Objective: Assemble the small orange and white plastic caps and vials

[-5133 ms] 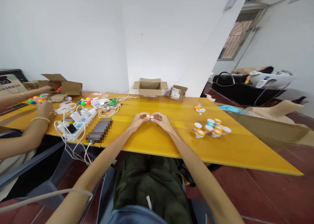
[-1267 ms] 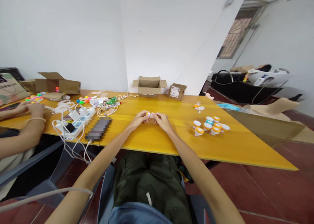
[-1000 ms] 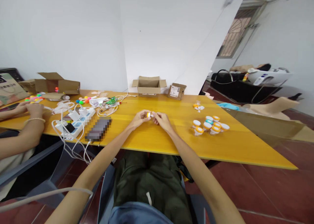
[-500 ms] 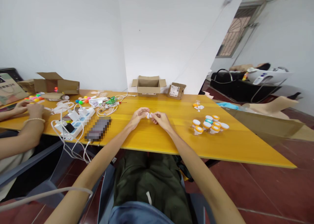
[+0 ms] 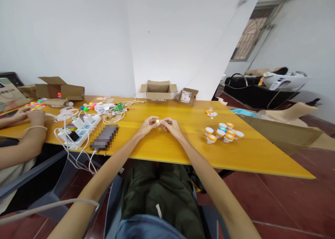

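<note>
Over the middle of the yellow table, my left hand (image 5: pixel 148 124) pinches a small orange-and-white cap (image 5: pixel 157 121) between its fingertips. My right hand (image 5: pixel 171 127) meets it from the other side, thumb and fingers closed at the cap's white face. Fingers cover most of the cap, so its full shape is hidden. To the right stands a group of small clear containers with white-topped orange and teal lids (image 5: pixel 222 129). Behind that group lie an orange piece and some white discs (image 5: pixel 212 114).
An open cardboard box (image 5: pixel 158 91) and a smaller carton (image 5: pixel 188 96) stand by the wall. Left of me are a phone (image 5: pixel 104 137), a power strip (image 5: pixel 87 130) with chargers and looped cables, and coloured balls (image 5: pixel 90 106). Another person's hands (image 5: pixel 35 117) work at far left.
The cap has turned, showing more of its orange and white side. My left fingers have curled in closer around it. Right fingers have shifted slightly.
</note>
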Motion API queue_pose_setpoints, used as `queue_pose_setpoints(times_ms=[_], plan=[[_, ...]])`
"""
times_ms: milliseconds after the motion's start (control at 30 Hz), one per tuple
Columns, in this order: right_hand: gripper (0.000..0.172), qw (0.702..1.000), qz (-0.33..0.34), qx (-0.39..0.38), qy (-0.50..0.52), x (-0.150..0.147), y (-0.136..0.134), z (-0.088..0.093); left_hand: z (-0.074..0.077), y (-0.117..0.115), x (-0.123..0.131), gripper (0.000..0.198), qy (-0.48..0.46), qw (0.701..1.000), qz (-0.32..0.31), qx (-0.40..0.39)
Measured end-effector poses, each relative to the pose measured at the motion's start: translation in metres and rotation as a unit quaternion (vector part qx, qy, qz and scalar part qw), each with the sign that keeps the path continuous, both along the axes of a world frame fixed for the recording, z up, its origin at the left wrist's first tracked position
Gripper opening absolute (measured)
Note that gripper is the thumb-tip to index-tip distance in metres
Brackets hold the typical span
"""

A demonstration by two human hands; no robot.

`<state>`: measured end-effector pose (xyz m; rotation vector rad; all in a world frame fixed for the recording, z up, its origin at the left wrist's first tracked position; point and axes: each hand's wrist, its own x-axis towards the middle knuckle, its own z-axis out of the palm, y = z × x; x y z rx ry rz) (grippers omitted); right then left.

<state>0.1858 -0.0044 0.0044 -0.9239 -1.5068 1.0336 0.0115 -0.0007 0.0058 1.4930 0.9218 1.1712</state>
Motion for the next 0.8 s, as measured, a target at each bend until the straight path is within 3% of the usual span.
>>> queue_pose_setpoints(times_ms=[367, 600, 800], plan=[[0.045, 0.999, 0.034, 0.002, 0.006, 0.001, 0.006, -0.005, -0.003, 0.004, -0.003, 0.048, 0.010, 1.000, 0.014, -0.006], [0.026, 0.993, 0.044, 0.064, -0.084, -0.001, 0.013, -0.017, -0.006, 0.007, -0.003, 0.044, -0.001, 0.999, 0.035, 0.026], [0.048, 0.974, -0.002, 0.157, -0.163, -0.005, 0.005, -0.018, -0.011, 0.009, -0.001, 0.052, 0.029, 0.999, 0.025, 0.036]])
